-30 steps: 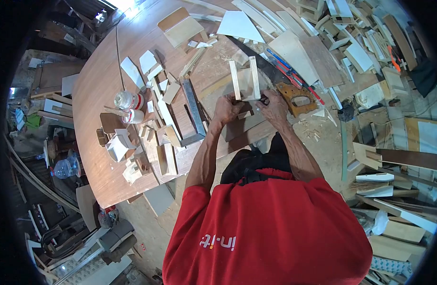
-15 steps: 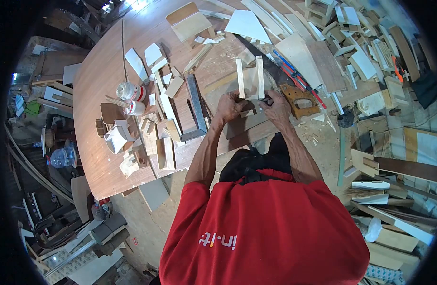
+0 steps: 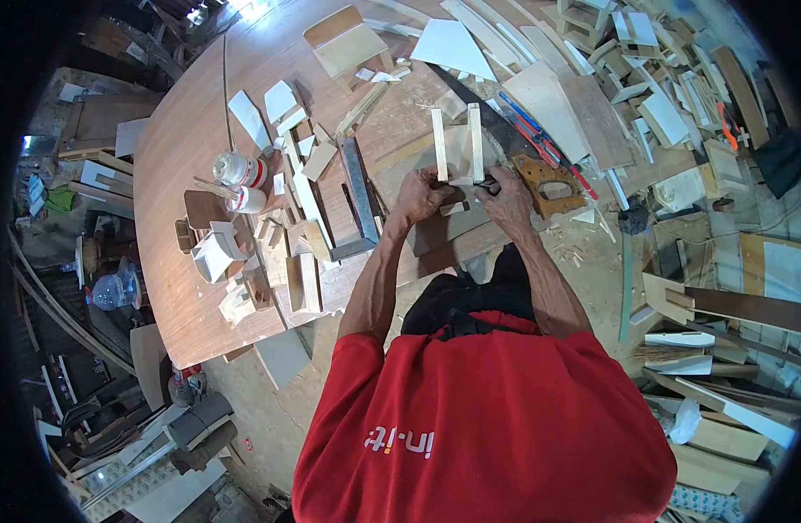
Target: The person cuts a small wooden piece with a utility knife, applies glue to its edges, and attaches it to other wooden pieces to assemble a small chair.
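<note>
A small wooden frame with two pale upright strips (image 3: 477,144) stands over a board (image 3: 448,228) at the table's front edge. My left hand (image 3: 420,197) is closed on the frame's left lower end. At its right lower end, my right hand (image 3: 506,199) is closed too, with a small dark item partly showing at the fingertips. A short pale block (image 3: 454,208) lies between my hands. Just right of my right hand lies a handsaw with a wooden handle (image 3: 548,185). The fingertips of both hands are partly hidden.
A metal square (image 3: 359,192), wood offcuts and two white glue jars (image 3: 240,168) lie to the left. Red and blue tools (image 3: 540,139) sit at the right, near a large white panel (image 3: 453,48). Stacked wood pieces crowd the far right.
</note>
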`<action>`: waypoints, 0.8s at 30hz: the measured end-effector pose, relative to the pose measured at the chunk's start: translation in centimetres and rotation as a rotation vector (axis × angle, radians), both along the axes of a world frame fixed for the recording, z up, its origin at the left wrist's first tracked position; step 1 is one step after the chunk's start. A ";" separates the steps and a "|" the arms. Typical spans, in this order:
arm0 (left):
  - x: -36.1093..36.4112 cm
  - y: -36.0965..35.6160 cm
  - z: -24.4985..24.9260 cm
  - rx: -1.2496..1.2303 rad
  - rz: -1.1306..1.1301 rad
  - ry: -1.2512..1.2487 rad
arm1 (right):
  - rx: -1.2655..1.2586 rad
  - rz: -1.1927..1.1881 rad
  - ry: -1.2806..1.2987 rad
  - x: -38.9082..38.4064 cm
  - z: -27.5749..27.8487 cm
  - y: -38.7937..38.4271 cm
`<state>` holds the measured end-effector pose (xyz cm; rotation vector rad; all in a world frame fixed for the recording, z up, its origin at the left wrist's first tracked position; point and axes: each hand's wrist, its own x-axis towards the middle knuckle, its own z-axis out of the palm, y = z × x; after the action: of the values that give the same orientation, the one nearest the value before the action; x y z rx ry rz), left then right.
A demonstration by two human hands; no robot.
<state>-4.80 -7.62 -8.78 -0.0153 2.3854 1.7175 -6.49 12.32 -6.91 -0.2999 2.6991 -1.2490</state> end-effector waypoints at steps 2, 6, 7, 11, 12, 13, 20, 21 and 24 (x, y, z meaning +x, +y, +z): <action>0.2 0.1 0.4 -0.012 -0.001 0.027 | 0.002 -0.004 0.000 0.0 -0.2 0.0; 0.1 0.0 0.0 0.057 0.007 0.049 | 0.014 0.006 -0.019 -0.2 -0.3 0.0; 0.1 0.0 0.0 0.057 0.007 0.050 | 0.020 0.011 -0.005 -0.2 -0.5 0.0; -0.1 -0.4 -0.5 0.020 -0.040 0.019 | -0.081 -0.037 -0.001 0.4 -0.7 0.0; -0.2 -0.4 -0.3 0.033 -0.041 0.031 | -0.163 -0.080 0.031 0.6 -1.1 0.0; -0.2 -0.3 0.0 0.033 -0.040 0.032 | -0.244 -0.122 0.064 0.9 -1.4 0.0; -0.6 -1.0 -0.7 0.068 -0.085 -0.047 | -0.207 -0.045 0.170 3.5 -1.5 0.7; -0.6 -0.9 -0.3 0.050 -0.102 -0.057 | -0.095 0.042 0.311 3.3 -1.4 0.4; -0.6 -0.7 0.8 0.078 -0.087 -0.152 | 0.102 0.138 0.426 3.0 -1.7 -0.1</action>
<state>-5.36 -8.35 -7.95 -0.0283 2.1779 1.7034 -3.48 12.23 -8.65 -0.8058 3.0097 -1.1076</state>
